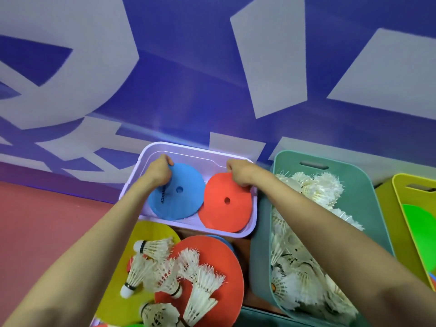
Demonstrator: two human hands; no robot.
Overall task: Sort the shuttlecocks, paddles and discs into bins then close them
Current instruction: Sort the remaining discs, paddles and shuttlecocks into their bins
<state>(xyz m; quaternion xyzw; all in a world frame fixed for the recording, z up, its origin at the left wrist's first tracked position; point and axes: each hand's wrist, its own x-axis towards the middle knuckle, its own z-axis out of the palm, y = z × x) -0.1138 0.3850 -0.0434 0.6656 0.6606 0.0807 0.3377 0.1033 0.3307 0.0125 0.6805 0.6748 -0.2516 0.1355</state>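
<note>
With our left grip [158,172] we are pinching the blue disc [182,201] at its far edge, and with our right grip [239,173] the red disc [224,213] likewise. Both are lying side by side inside the lilac bin [188,147]. At its three o'clock the teal bin [368,197] is holding shuttlecocks [311,187]; at six o'clock loose shuttlecocks [165,272] are lying heaped.

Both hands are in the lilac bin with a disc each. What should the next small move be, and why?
Probably let go of both. The left hand grips the blue disc and the right hand grips the red disc, and both discs are already inside the lilac bin. Loose shuttlecocks nearer the person are not yet sorted.
</note>
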